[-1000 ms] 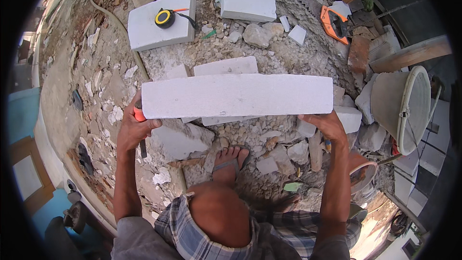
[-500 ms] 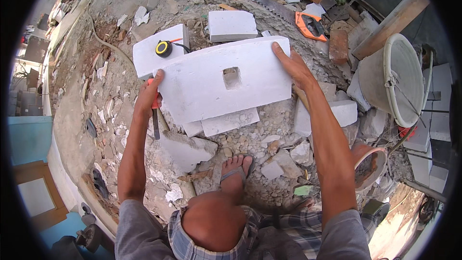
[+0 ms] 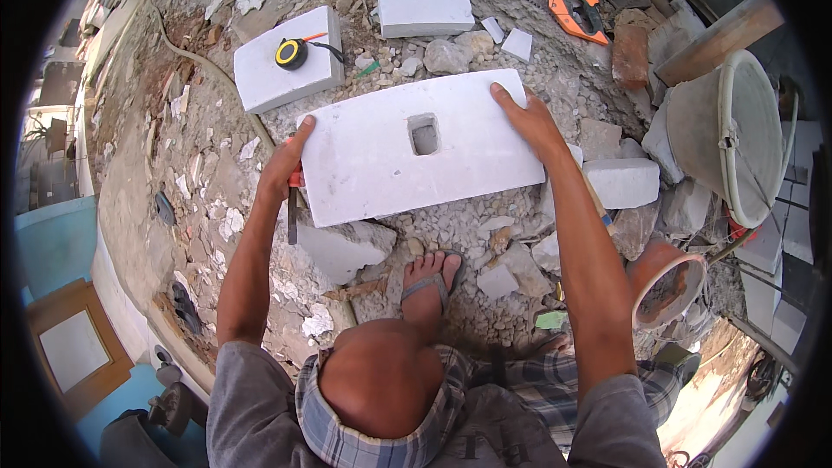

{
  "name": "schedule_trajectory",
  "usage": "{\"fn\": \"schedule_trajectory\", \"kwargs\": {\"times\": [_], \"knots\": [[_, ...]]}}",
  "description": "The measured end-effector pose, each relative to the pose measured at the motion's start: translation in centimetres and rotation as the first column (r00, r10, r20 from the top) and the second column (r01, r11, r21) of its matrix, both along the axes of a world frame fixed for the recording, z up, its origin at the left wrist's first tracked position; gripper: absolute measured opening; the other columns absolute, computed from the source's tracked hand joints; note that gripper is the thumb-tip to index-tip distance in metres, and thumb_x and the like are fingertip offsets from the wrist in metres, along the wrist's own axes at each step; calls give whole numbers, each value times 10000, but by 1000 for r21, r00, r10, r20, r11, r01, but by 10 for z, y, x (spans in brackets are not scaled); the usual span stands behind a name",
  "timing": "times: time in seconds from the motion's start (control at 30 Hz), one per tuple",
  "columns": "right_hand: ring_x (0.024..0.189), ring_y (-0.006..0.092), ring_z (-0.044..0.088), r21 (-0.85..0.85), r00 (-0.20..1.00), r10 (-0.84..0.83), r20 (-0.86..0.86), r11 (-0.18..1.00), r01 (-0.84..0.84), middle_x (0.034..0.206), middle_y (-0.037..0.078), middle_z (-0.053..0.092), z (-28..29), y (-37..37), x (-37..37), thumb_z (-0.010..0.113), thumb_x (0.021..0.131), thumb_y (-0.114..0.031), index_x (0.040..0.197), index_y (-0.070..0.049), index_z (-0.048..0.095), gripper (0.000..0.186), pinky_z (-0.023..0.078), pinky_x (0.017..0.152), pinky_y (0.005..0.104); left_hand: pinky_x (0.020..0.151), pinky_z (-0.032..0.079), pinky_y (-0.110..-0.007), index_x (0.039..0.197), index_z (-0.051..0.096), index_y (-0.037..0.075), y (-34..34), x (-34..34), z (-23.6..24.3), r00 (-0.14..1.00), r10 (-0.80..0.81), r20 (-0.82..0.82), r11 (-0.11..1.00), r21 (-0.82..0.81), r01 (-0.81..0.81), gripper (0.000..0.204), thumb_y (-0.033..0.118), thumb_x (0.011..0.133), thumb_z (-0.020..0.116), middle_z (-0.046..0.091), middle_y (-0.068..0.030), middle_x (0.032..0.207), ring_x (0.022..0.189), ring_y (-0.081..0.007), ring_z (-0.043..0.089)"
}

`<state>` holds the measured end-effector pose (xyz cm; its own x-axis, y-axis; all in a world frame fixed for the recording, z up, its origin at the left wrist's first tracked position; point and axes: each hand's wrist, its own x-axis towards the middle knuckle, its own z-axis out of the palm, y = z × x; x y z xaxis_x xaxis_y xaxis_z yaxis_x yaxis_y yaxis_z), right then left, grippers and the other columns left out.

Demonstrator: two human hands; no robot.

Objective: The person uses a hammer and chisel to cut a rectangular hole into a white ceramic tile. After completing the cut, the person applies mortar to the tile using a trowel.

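Note:
Both my hands grip a long white lightweight block (image 3: 364,156) by its two ends. A roughly square hole, pale grey inside, is cut near its middle. My left hand (image 3: 284,160) is closed on the left end, thumb on the top face. By the same hand is a red-handled tool (image 3: 293,224) with a dark flat blade hanging down; the fingers hide most of its handle. At the right end, my right hand (image 3: 530,121) is closed with its thumb on top and its fingers beneath, out of sight.
A yellow-and-black tape measure (image 3: 291,54) lies on a white block (image 3: 260,91) at the far left. Another white block (image 3: 425,9) sits behind mine. An orange-handled saw (image 3: 579,16), a bucket (image 3: 693,134) and a clay pot (image 3: 650,273) are at the right. Rubble (image 3: 468,221) surrounds my sandalled foot.
The long block has come nearer to me, away from the blocks behind it, uncovering stones and small white pieces. Both hands and the red-handled tool moved with it. The view has shifted slightly.

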<state>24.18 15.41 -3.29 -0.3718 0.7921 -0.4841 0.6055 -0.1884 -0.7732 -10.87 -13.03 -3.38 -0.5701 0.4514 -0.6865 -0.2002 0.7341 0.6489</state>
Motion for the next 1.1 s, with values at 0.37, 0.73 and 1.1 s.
{"fn": "schedule_trajectory", "kwargs": {"times": [0.37, 0.73, 1.1], "knots": [[1395, 427, 522, 332, 991, -114, 65, 939, 86, 1457, 350, 534, 21, -38, 37, 665, 987, -590, 1518, 84, 483, 877, 396, 1174, 471, 460, 436, -277, 1345, 592, 13, -61, -7, 30, 972, 233, -7, 971, 59, -232, 908, 827, 956, 500, 538, -24, 858, 526, -108, 506], [873, 396, 711, -15, 795, 406, -451, 887, -461, 898, 247, 688, 119, -197, -43, 649, 1012, -575, 1471, 114, 476, 846, 542, 837, 478, 883, 588, -460, 1367, 566, 89, -1, 131, 121, 885, -11, 466, 693, 642, -329, 506, 517, 1099, 532, 665, -147, 1194, 1015, -303, 699], [1038, 439, 743, 341, 797, -161, 582, 938, -60, 1044, 260, 762, 42, 4, 114, 679, 963, -533, 1327, -58, 653, 599, 569, 918, 518, 1162, 432, -537, 1594, 484, 165, 86, -127, -13, 194, -289, -937, 877, -178, 447, 845, 453, 883, 839, 523, -271, 1556, 1487, -459, 444]]}}
